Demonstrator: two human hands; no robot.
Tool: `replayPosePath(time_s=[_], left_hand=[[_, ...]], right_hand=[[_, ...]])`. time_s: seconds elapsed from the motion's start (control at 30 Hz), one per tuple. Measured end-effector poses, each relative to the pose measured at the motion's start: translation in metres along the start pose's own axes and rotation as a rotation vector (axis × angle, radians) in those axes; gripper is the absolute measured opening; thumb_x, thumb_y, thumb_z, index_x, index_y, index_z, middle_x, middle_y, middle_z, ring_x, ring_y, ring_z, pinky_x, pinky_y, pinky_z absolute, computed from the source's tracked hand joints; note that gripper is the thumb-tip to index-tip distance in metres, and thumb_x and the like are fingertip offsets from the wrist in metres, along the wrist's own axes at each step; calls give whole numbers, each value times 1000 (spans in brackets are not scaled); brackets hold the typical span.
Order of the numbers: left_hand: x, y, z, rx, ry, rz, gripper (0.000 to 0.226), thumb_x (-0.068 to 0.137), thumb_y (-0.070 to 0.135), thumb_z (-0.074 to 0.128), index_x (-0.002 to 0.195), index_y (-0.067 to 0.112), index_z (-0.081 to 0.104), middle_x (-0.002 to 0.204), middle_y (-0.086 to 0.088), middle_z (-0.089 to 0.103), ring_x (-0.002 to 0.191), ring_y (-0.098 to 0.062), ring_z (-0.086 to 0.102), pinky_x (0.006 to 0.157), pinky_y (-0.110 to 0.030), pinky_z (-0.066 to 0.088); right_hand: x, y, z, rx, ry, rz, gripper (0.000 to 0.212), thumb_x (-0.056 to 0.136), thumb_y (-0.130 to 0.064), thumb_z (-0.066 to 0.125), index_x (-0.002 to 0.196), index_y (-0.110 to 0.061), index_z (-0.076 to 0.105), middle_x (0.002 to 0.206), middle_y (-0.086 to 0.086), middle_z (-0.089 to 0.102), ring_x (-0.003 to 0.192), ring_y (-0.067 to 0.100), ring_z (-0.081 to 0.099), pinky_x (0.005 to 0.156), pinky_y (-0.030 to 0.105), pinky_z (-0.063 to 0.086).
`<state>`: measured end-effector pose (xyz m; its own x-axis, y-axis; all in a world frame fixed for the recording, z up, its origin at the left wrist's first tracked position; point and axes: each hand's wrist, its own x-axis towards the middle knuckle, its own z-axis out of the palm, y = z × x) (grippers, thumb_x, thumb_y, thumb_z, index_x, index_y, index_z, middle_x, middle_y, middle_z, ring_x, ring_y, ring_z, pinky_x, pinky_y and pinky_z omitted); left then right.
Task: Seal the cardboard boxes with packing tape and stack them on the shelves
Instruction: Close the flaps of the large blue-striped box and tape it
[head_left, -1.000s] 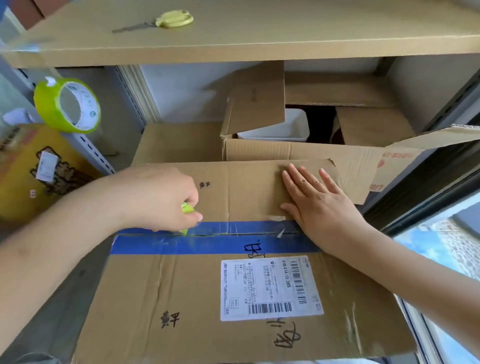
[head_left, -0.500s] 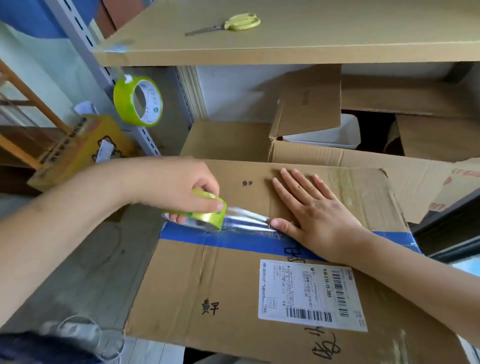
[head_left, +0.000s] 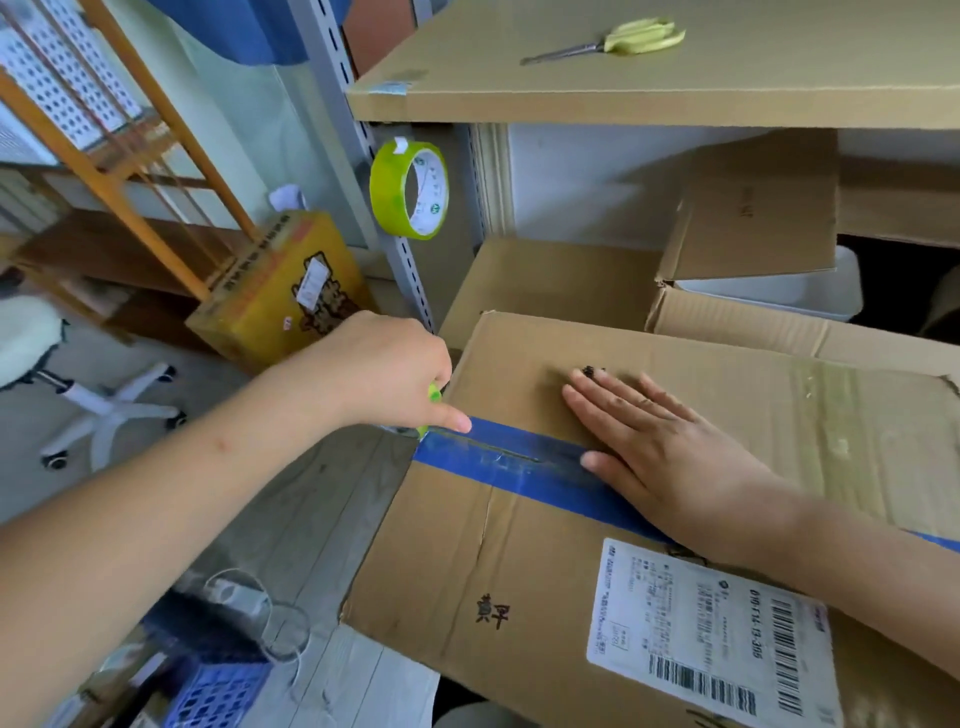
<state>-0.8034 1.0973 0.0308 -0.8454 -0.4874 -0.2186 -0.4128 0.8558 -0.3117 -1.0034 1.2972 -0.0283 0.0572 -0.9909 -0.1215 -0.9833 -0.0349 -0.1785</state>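
From the head camera we look down on a large cardboard box (head_left: 597, 519) lying on the lower shelf (head_left: 322, 525), its near end sticking out past the shelf's front edge. A blue strip (head_left: 519, 467) runs across the box's top along the seam between the flaps, with a shiny, wrinkled layer over it near the box's left edge.

Our left hand (head_left: 384, 374) sits at that left edge, fingers curled around a yellow-green tape roll (head_left: 434, 395), of which only a sliver shows beneath the fingers; the forefinger points along the blue strip. Our right hand (head_left: 670, 447) lies flat on the far flap, fingers straight and together, with the thumb resting on the blue strip.

A white shipping label (head_left: 711, 634) with barcodes sticks to the near flap, towards the box's right side.

Behind this box, deeper on the same shelf, we see a second carton (head_left: 753, 317) with a flap raised and a white container (head_left: 779, 291) inside it.

A spare roll of green tape (head_left: 410, 189) hangs on the grey upright (head_left: 358, 135) at the shelf's left corner. On the upper shelf (head_left: 675, 88) lie scissors (head_left: 608, 44) with yellow-green handles.

To the left of the shelving, a yellow carton (head_left: 280, 291) stands on the floor beside an orange wooden frame (head_left: 135, 156).
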Motion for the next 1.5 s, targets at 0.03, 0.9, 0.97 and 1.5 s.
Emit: replayPosePath(time_s=[0.03,0.9,0.97,1.5], left_hand=[[0,3,1,7,21,8,70,79,84,46,55,18,48,47,5,44,45,-8,42,45,-25,22],[-1,-40,87,-646,-160,6,48,87,53,59,66,10,60,67,-8,54,57,-13,46,55,-30,37],[2,-30,101,-783,-173,1,45,87,44,58,73,2,64,79,-17,62,70,-27,54,65,-42,45],[36,-13,1,-1134,219,-98,11,96,38,63,91,31,70,90,17,66,84,6,58,72,-12,41]], right_hand=[[10,-8,-1,10,-6,-53,68,91,-61,-12,152,-31,-21,160,-16,-25,141,-3,-32,120,28,-17],[42,-50,5,-178,47,-492,73,102,-58,25,154,-6,27,163,10,20,152,20,13,122,39,16],[55,-49,2,-137,-13,-558,74,102,-60,19,158,-13,12,166,4,2,153,13,-5,125,35,3],[65,-21,-58,-13,506,-344,33,105,-35,37,123,-16,58,125,-1,55,105,23,54,104,41,42]])
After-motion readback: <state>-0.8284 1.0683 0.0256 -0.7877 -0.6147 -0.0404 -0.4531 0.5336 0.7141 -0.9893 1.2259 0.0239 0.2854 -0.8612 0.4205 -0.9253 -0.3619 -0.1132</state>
